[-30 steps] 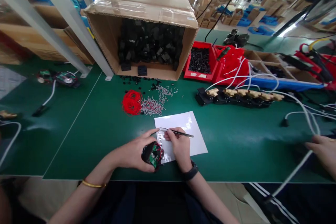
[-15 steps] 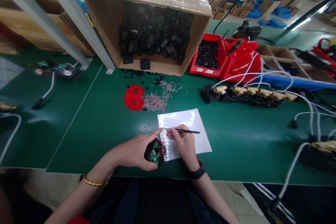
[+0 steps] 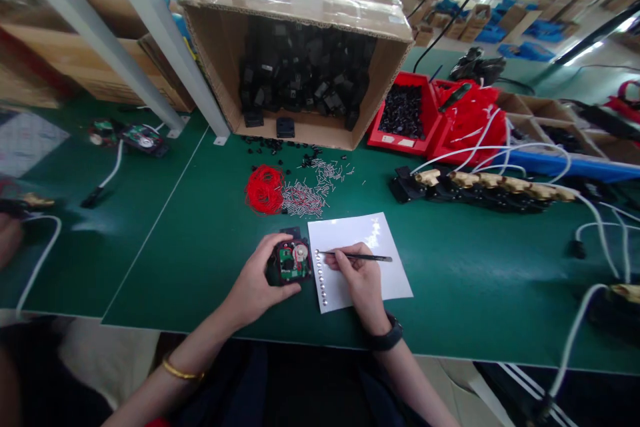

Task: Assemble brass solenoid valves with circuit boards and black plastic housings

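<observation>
My left hand (image 3: 263,277) is closed around a black housing with a green circuit board (image 3: 293,263), a round metal part and red wires inside; its open side faces up. In my right hand (image 3: 357,273) is a pair of dark tweezers (image 3: 367,256), held like a pen. Their tip points left, at the top of a column of small shiny round pieces (image 3: 321,283) along the left edge of a white sheet (image 3: 395,283). Whether the tip touches a piece is too small to tell. The sheet lies flat, just right of the housing.
Behind lie a red wire bundle (image 3: 264,189) and scattered short pins (image 3: 304,199). A cardboard box (image 3: 297,3) of black housings stands at the back, beside a red bin (image 3: 400,140) of small black parts. Brass-fitted units (image 3: 500,190) line the right. Another person's hand (image 3: 9,240) shows far left.
My left hand has turned the housing from tilted to face up and drawn it off the sheet's left edge, uncovering the shiny pieces. The tweezers stay near the top of the column.
</observation>
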Action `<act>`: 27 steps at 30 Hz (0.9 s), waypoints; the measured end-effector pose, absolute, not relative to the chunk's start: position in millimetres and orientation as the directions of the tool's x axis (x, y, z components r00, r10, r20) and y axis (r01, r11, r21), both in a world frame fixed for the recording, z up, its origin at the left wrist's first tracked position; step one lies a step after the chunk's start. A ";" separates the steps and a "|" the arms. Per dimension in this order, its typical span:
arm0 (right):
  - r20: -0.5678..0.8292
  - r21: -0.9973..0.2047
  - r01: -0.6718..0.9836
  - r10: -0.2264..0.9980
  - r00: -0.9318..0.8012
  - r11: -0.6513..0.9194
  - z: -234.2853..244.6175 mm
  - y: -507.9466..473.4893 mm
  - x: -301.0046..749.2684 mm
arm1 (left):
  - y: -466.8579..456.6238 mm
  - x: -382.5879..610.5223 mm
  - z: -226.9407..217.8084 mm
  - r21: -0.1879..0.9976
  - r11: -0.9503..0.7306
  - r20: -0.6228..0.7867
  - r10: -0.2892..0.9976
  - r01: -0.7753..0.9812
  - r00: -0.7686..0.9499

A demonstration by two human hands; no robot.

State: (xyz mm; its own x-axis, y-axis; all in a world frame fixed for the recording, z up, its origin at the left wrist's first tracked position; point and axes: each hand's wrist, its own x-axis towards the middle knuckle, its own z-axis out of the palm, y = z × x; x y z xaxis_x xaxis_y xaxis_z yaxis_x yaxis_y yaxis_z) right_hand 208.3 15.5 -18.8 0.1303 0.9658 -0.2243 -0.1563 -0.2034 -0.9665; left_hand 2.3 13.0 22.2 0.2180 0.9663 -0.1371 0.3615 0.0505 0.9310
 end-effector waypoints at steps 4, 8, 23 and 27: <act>-0.329 -0.869 -0.435 0.933 0.148 -0.237 -4.6 17.1 211.5 | 6.2 12.2 -3.4 0.987 0.056 -0.063 0.997 0.153 0.041; -0.428 -0.704 -0.627 0.904 0.000 -0.334 20.2 18.6 203.3 | 4.8 16.7 -17.9 0.984 -0.019 0.014 0.999 0.174 0.031; -0.322 -0.830 -0.488 0.946 0.025 -0.270 36.4 18.3 175.8 | 6.1 23.9 -5.5 0.992 -0.002 0.006 0.999 0.124 -0.032; -0.333 -0.845 -0.456 0.942 0.037 -0.281 39.5 21.4 176.9 | 6.1 24.0 -5.4 0.992 -0.023 0.028 0.999 0.124 -0.038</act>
State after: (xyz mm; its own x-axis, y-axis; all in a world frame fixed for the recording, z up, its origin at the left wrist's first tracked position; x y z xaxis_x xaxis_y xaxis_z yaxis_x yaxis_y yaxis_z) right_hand 176.9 21.4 39.5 0.0370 0.9422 -0.3329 -0.4561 -0.2805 -0.8446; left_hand 24.0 6.1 -5.4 -0.0384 0.9989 0.0276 0.1240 -0.0226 0.9920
